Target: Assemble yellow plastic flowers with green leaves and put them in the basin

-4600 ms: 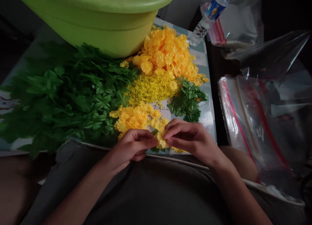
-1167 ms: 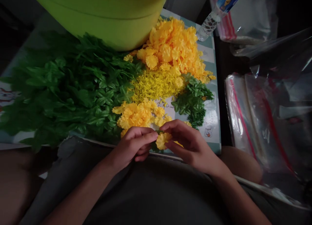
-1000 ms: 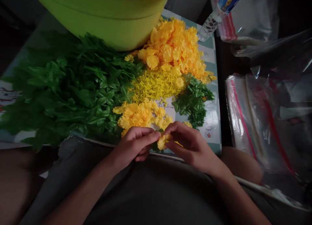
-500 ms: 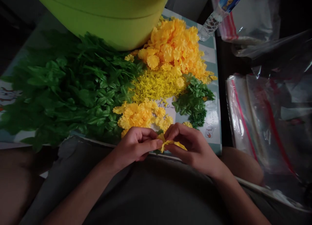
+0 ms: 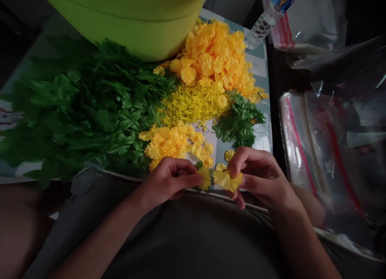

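Left hand (image 5: 169,182): fingertips pinched on a small yellow scalloped flower (image 5: 205,179). Right hand (image 5: 267,176): thumb and fingers gripping a wider pale-yellow ruffled flower (image 5: 225,180), just beside the first. Checked worktop (image 5: 259,67): illegible dark handwriting (image 5: 205,130); lime-green plastic tub (image 5: 144,33), interior unseen; clear plastic bottle (image 5: 261,28), blue label (image 5: 284,0) unreadable.

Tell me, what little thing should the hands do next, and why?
Maybe the right hand should bring its yellow flower gently toward the yellow piece in the left hand, because both are pinched between fingers and only a narrow gap seems to lie between them.
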`<state>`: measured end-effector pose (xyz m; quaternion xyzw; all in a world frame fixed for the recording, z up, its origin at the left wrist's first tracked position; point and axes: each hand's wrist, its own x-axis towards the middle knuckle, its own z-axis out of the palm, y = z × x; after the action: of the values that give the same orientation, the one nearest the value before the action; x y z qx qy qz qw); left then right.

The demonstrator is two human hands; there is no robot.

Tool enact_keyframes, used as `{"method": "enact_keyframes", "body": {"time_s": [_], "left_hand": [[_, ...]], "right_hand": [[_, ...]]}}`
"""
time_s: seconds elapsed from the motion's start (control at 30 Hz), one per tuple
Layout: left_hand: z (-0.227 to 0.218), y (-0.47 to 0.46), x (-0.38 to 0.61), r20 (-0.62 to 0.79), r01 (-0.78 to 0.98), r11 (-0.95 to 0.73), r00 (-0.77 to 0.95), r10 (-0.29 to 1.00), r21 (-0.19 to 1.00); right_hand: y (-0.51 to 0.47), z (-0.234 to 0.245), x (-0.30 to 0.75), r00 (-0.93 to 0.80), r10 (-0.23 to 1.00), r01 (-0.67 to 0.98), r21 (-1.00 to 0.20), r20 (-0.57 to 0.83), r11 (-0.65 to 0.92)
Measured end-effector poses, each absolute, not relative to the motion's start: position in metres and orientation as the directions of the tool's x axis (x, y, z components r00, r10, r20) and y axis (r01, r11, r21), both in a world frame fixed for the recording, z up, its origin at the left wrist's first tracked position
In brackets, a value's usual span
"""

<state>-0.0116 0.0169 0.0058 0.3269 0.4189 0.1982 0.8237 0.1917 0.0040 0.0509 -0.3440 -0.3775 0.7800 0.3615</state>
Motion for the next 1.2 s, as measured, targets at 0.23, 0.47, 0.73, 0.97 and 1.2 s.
{"method": "enact_keyframes", "body": {"time_s": [0.23,0.47,0.73,0.97,1.2], "left_hand": [[0.004,0.016,-0.012,-0.561,-0.12,0.731,0.562,0.608,0.672],[-0.002,0.013,-0.014,-0.515,-0.239,0.732,0.575,0.636,0.638],[0.0,0.015,-0.013,-0.538,-0.273,0.761,0.57,0.621,0.589],[0.002,0.016,-0.013,-0.533,-0.233,0.753,0.581,0.615,0.615],[0.003,0.016,-0.015,-0.534,-0.206,0.75,0.587,0.609,0.629]], "right_hand": [[0.007,0.044,0.191,-0.426,0.886,-0.343,-0.874,-0.181,-0.344],[0.016,0.043,0.191,-0.397,0.881,-0.522,-0.725,-0.259,-0.448],[0.02,0.032,0.195,-0.456,0.833,-0.407,-0.76,-0.312,-0.507],[0.013,0.028,0.184,-0.518,0.786,-0.261,-0.812,-0.338,-0.521],[0.014,0.03,0.182,-0.501,0.805,-0.227,-0.849,-0.319,-0.478]]}}
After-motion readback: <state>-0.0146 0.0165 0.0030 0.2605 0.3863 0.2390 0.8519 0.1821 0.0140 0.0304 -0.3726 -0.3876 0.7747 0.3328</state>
